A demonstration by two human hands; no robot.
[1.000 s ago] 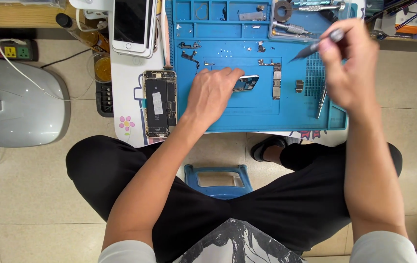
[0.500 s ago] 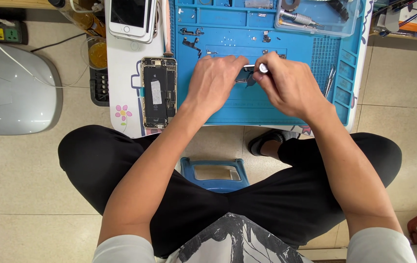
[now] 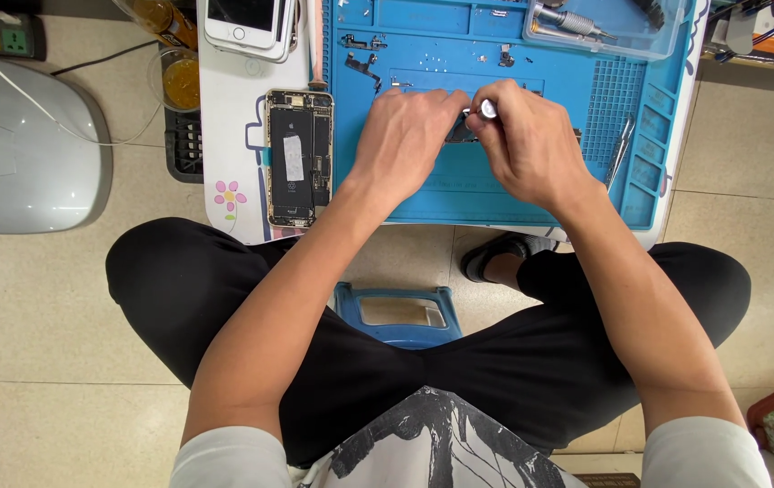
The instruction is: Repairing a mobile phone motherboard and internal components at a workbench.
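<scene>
Now both hands together over the small part, screwdriver lowered.

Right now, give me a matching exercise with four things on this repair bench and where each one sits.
Things:
1. opened phone
2. white phone
3. tweezers
4. blue stool

Places:
A. between the person's knees, on the floor
B. right part of the blue mat, on its gridded section
C. top of the white table, screen up, left of the mat
D. just left of the mat, beside the left hand

Pairs: 1-D, 2-C, 3-B, 4-A
</scene>
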